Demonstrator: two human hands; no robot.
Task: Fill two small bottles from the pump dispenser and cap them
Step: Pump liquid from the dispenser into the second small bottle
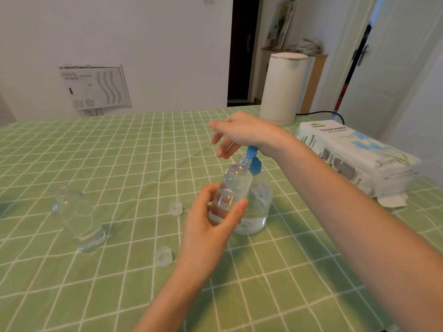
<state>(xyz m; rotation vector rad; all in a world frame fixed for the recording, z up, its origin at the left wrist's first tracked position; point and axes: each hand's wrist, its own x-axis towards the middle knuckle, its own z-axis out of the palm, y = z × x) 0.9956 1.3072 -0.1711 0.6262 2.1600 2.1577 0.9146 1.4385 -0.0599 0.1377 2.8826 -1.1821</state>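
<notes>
Grips a clear plastic bottle [231, 192] in the left hand [211, 226], thumb and fingers wrapped round it, neck tilted under the blue nozzle of the dispenser [260, 207]. Lays the right hand [239, 133] over the pump, fingers slack, clasping nothing. Left of the dispenser, well apart: second bottle [76, 219], round translucent cap [176, 208], other cap [164, 256] on checked cloth [119, 152]. Right of it: tissue pack [354, 152].

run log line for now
filling | left hand holds small bottle at spout | right hand on pump dispenser | caps on table
</notes>
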